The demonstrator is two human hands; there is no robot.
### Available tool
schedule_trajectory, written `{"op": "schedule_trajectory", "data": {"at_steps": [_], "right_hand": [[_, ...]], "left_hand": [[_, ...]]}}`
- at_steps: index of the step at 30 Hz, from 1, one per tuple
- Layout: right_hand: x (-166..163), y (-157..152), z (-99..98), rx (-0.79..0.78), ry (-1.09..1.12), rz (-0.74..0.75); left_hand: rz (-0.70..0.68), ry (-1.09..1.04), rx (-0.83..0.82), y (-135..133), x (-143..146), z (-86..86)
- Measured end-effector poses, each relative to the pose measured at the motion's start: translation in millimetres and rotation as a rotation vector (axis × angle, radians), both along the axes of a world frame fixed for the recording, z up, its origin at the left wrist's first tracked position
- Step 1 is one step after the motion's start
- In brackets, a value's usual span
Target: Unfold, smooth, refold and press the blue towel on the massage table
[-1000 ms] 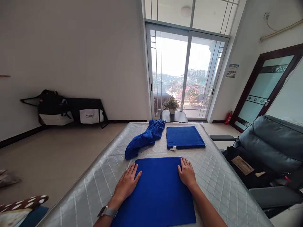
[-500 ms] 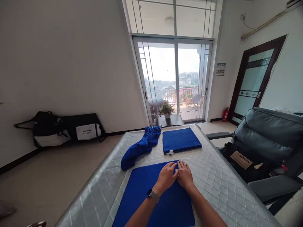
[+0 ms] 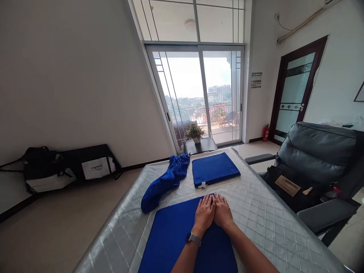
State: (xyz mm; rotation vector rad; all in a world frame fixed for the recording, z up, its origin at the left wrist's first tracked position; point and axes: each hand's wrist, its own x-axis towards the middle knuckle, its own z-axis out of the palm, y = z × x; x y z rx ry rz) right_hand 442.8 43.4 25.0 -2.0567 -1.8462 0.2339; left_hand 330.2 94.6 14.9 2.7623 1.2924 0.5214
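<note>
Where my forearms reach in: a watch [image 3: 195, 238] with a grey band circles my left wrist, above the near blue cloth [image 3: 170, 231], which lies flat on the table before me.
Left hand: my left hand [image 3: 204, 214] is released, palm down on that cloth, fingers straight and pointing away from me.
Right hand: my right hand [image 3: 223, 212], also released and flat, rests at the cloth's far right corner, side by side with the left.
Table: quilted silver cover [image 3: 264, 220] under everything I touch.
Crumpled cloth: another blue cloth [image 3: 162, 185] lies bunched beyond the flat one, to the left.
Folded cloth: a neat blue rectangle [image 3: 214, 167] to its right, white tag [image 3: 203, 185] showing at the near edge.
Armchair: dark grey armchair [image 3: 318, 151] at the table's right, a brown card [image 3: 287, 185] on the black material on its seat.
Plant: potted plant [image 3: 195, 131] on a dark chair [image 3: 203, 146] past the table's far end.
Left wall: white bag [image 3: 96, 168] and black backpack [image 3: 40, 163].
Far side: red fire extinguisher [image 3: 265, 133] near a dark-framed door [image 3: 295, 87].
Glass: sliding door [image 3: 202, 87], with buildings [image 3: 220, 91] beyond.
</note>
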Motion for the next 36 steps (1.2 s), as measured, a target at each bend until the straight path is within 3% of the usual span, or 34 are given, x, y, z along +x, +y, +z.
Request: {"op": "schedule_trajectory", "data": {"at_steps": [13, 23, 30, 36], "right_hand": [[-1, 1, 2.2, 0.009, 0.035, -0.049], [-2, 1, 3.7, 0.006, 0.036, -0.062], [-2, -1, 5.8, -0.001, 0.053, -0.054], [-2, -1, 6.9, -0.003, 0.046, -0.051]], "left_hand": [[0.036, 0.062, 0.122, 9, -22, -15.6], [0.134, 0.135, 0.113, 25, -59, -17.7], [0.23, 0.19, 0.074, 35, -118, -13.9], [0.28, 0.279, 0.077, 49, -192, -26.7]]}}
